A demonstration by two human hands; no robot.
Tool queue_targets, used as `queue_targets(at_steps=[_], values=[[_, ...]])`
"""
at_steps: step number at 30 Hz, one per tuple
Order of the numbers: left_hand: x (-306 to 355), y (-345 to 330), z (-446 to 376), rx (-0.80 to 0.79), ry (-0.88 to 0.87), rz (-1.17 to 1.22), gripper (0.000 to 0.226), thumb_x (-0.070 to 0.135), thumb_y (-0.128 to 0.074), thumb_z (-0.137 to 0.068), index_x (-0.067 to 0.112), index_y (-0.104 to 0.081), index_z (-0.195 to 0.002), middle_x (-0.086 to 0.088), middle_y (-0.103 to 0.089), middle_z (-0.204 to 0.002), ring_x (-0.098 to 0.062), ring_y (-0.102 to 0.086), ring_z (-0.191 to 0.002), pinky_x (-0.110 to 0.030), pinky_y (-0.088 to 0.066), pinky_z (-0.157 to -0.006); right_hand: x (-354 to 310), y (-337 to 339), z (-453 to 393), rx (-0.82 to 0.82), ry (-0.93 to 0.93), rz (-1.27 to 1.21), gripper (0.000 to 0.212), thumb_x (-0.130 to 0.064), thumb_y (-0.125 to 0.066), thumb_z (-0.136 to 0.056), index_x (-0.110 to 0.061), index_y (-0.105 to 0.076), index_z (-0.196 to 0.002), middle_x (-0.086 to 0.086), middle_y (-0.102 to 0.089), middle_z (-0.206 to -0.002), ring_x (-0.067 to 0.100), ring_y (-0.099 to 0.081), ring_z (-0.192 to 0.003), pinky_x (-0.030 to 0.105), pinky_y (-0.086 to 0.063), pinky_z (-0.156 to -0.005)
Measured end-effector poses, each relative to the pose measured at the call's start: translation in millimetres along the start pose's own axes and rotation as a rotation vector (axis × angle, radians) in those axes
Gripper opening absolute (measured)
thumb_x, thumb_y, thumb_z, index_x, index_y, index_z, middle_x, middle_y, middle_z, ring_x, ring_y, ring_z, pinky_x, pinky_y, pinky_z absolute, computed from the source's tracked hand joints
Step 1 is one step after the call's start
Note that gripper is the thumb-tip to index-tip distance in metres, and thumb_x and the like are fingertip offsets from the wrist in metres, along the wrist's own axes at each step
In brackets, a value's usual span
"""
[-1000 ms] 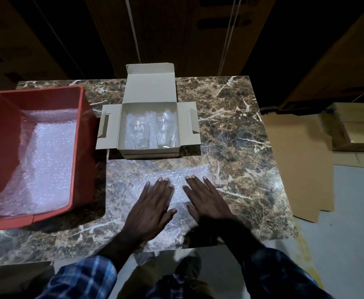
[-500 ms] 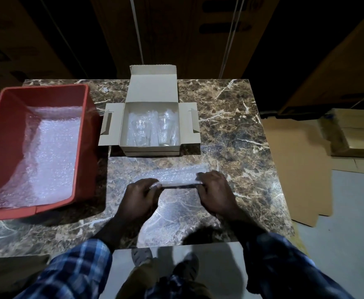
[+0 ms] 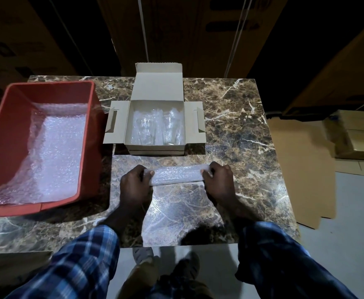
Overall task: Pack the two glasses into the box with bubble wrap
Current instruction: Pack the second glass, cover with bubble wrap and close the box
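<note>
Both hands down on the counter [image 3: 230,117], each curled round one end of a rolled-up strip of bubble wrap [image 3: 176,174]: left hand [image 3: 135,184] gripping the left end, right hand [image 3: 219,180] pinching the right. Rest of the sheet spread flat toward the near edge. Just behind the roll, open cardboard box [image 3: 157,87], flaps out, two glasses [image 3: 145,130] lying side by side inside on more wrap. Off to the left, red bin [image 3: 10,126] lined with bubble wrap too. Flattened cardboard [image 3: 302,169] on the floor to the right.
</note>
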State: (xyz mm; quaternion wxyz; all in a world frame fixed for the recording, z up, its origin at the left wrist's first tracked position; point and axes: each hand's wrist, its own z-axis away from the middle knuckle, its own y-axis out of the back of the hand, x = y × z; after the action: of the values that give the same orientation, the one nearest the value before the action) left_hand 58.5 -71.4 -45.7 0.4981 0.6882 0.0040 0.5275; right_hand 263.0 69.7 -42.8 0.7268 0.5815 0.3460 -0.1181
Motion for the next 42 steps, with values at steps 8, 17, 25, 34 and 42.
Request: queue_targets(at_steps=[8,17,25,34,42], values=[[10,-11,12,0.087,-0.158,-0.236,0.016,0.010,-0.064,-0.090,0.015,-0.052,-0.100,-0.004,-0.051,-0.092,-0.028,-0.051,-0.084,-0.043,-0.040,-0.078,-7,-6,3,0.074,0.172,0.344,0.021,-0.021,-0.060,-0.093,-0.016,-0.051,-0.112,0.005,-0.056,-0.098,0.023,-0.046,-0.088,0.039,-0.035,-0.076],[-9,-10,14,-0.123,-0.659,-0.548,0.028,0.030,-0.044,-0.097,0.016,-0.063,-0.111,-0.002,-0.061,-0.095,-0.026,-0.052,-0.086,-0.039,-0.038,-0.081,-4,-13,7,0.010,0.582,0.565,0.019,-0.007,-0.057,-0.078,-0.009,-0.063,-0.095,0.011,-0.058,-0.094,0.031,-0.055,-0.082,0.039,-0.031,-0.074],[-3,-8,23,-0.162,-0.599,-0.649,0.036,0.050,-0.046,-0.097,0.030,-0.056,-0.124,0.003,-0.057,-0.104,-0.022,-0.054,-0.093,-0.040,-0.037,-0.079,-5,-11,23,-0.032,0.581,0.633,0.031,-0.033,-0.059,-0.095,-0.027,-0.057,-0.125,0.013,-0.058,-0.107,0.032,-0.051,-0.087,0.043,-0.038,-0.079],[4,-3,4,-0.058,-0.414,-0.610,0.023,0.034,-0.046,-0.103,0.023,-0.059,-0.087,0.005,-0.062,-0.085,-0.024,-0.055,-0.083,-0.040,-0.029,-0.077,-6,-8,1,0.023,0.412,0.532,0.017,-0.035,-0.059,-0.096,-0.023,-0.067,-0.087,-0.004,-0.064,-0.088,0.022,-0.054,-0.084,0.039,-0.026,-0.075],[15,1,-16,-0.131,-0.202,-0.452,0.010,0.037,-0.059,-0.098,0.029,-0.064,-0.102,0.003,-0.070,-0.090,-0.026,-0.059,-0.097,-0.038,-0.021,-0.080,-8,3,-17,-0.071,0.262,0.521,0.026,-0.042,-0.057,-0.095,-0.033,-0.065,-0.118,-0.001,-0.067,-0.109,0.024,-0.049,-0.108,0.042,-0.025,-0.086]])
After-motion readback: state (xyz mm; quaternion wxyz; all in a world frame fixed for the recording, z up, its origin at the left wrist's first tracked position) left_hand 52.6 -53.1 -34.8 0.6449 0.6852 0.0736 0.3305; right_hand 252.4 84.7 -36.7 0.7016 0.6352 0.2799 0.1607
